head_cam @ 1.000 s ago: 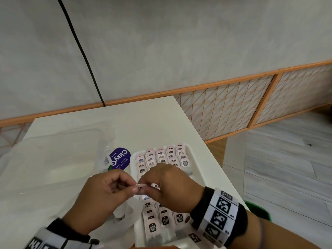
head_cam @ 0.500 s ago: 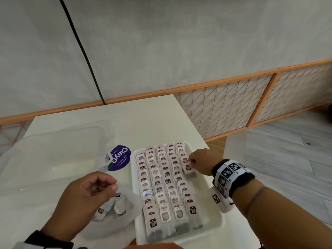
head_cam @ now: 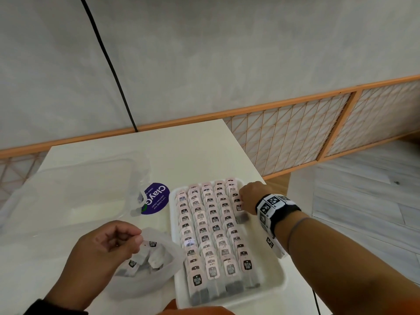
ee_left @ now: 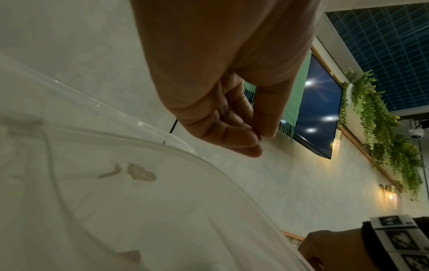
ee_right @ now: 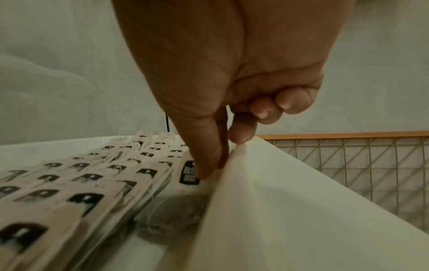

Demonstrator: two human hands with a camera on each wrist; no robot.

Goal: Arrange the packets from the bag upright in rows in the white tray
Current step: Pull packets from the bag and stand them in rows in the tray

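The white tray [head_cam: 280, 280] holds several rows of pale pink tea packets [head_cam: 213, 226] standing on edge. My right hand [head_cam: 244, 206] is at the short far-right row and pinches one packet [head_cam: 238, 208] by its tag. In the right wrist view the thumb and forefinger of the right hand [ee_right: 214, 170] hold that packet [ee_right: 188, 177] against the tray wall [ee_right: 267, 201]. My left hand [head_cam: 137, 241] hovers over the translucent bag [head_cam: 154, 278], fingers curled with the thumb on the fingertips [ee_left: 257, 143]. Nothing shows between them. A few loose packets [head_cam: 156, 260] lie in the bag.
A large clear plastic cover [head_cam: 79, 194] with a purple round sticker [head_cam: 156, 197] lies on the white table, left of the tray. The table's right edge [head_cam: 250, 162] runs close by the tray, with floor beyond it. A black cable hangs on the wall behind.
A second ago both hands held one packet over the tray's middle. My right hand has carried it to the far-right row; my left hand has drawn back over the bag.
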